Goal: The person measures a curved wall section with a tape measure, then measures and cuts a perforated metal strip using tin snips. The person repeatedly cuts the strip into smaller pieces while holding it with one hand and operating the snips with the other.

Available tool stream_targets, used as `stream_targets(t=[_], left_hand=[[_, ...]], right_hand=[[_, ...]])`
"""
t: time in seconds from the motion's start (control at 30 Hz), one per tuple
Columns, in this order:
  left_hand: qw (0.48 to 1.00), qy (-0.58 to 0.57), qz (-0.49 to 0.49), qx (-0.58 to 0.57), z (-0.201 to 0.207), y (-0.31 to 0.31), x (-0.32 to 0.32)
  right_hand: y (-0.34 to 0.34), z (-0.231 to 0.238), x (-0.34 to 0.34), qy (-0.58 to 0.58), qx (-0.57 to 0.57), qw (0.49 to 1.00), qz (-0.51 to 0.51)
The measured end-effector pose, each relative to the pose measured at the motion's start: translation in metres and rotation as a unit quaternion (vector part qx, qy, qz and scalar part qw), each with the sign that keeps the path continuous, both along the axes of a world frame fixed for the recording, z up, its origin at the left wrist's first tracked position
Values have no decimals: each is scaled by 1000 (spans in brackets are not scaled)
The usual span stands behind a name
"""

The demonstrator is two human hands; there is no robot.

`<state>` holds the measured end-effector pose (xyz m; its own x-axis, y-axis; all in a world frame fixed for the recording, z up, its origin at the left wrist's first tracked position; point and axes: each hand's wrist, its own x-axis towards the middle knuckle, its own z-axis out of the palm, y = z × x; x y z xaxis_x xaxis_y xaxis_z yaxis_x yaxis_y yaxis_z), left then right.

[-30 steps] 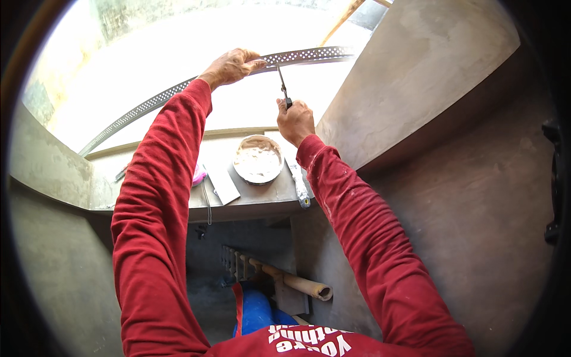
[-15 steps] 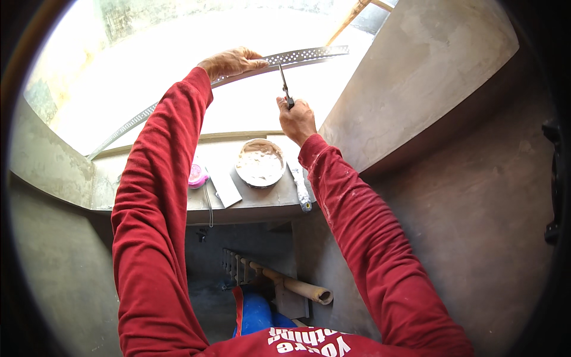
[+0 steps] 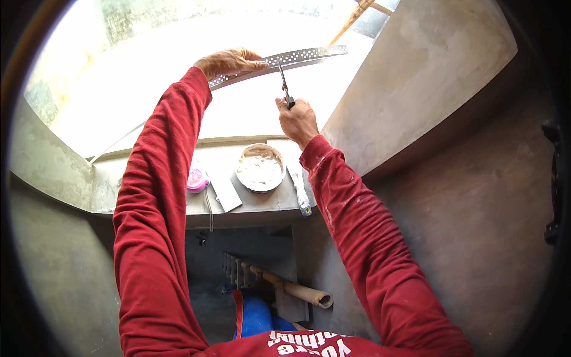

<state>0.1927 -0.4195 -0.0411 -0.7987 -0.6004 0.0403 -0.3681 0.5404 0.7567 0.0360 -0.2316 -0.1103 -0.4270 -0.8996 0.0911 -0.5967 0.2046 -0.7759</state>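
Note:
A long perforated metal corner bead [image 3: 309,56] stretches across the bright window opening. My left hand [image 3: 231,62] is closed around it, thumb along its near edge. Its far-left part runs behind my left sleeve and shows only as a thin line. Below the bead's right part, my right hand [image 3: 297,121] grips a pair of snips [image 3: 284,83] by the dark handles. The blades point up and their tips overlap the bead, a little right of my left thumb. Whether they have cut into the metal is too small to tell.
On the sill [image 3: 262,202] stand a round tub of pale paste [image 3: 260,168], a pink tape measure [image 3: 196,180], a flat whitish piece [image 3: 225,191] and a paste-smeared putty knife [image 3: 300,187]. Sloping concrete [image 3: 428,77] rises at right. Below lies a bamboo pole [image 3: 306,293].
The bead has turned slightly in my left hand, so its far-left part now shows edge-on instead of its holes. Both hands and the snips have barely moved.

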Motion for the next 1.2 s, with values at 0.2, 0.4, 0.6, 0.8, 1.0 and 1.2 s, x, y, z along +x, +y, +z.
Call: stream_targets(t=[0.2,0.4,0.6,0.8,1.0,1.2], left_hand=[[1000,10,10,19,-5,-2,-2],[1000,4,19,18,-6,2,0],[999,-7,20,44,1,11,7],[999,-13,34,16,-4,21,3],[999,-23,30,7,-4,21,-1],[999,-26,20,28,-2,24,1]], right_hand=[[-1,-8,-1,58,-27,998,-22],[0,-14,-5,109,-48,993,-23],[6,-1,-2,4,-21,1000,9],[6,5,1,-30,-6,999,31],[3,3,-3,-24,-11,999,29],[3,3,1,19,-28,999,7]])
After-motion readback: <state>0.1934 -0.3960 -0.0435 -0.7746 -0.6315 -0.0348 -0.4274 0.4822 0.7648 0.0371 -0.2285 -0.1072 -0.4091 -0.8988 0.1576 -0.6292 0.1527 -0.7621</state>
